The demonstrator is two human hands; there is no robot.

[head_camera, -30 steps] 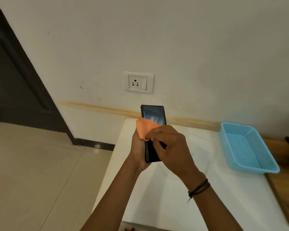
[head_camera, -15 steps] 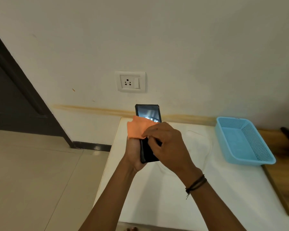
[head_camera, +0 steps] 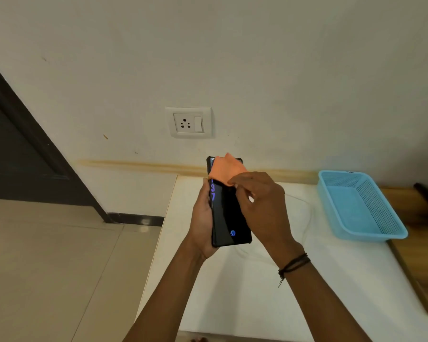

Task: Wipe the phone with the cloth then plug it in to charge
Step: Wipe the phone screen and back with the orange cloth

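Observation:
My left hand (head_camera: 201,218) grips a black phone (head_camera: 229,215) upright above the white table, screen toward me and lit with purple digits and a blue fingerprint icon. My right hand (head_camera: 260,206) pinches an orange cloth (head_camera: 226,170) and presses it on the top part of the screen. A thin white cable (head_camera: 304,213) lies looped on the table behind my hands. A white wall socket (head_camera: 189,122) with a switch sits on the wall above the phone.
A light blue plastic basket (head_camera: 361,208) stands on the white table (head_camera: 232,292) at the right. A wooden surface (head_camera: 423,255) borders the table's right side. A dark door (head_camera: 22,149) and tiled floor (head_camera: 47,267) are at the left.
The cloth has slid from the middle of the screen to its top. The phone's lower screen is now uncovered and lit.

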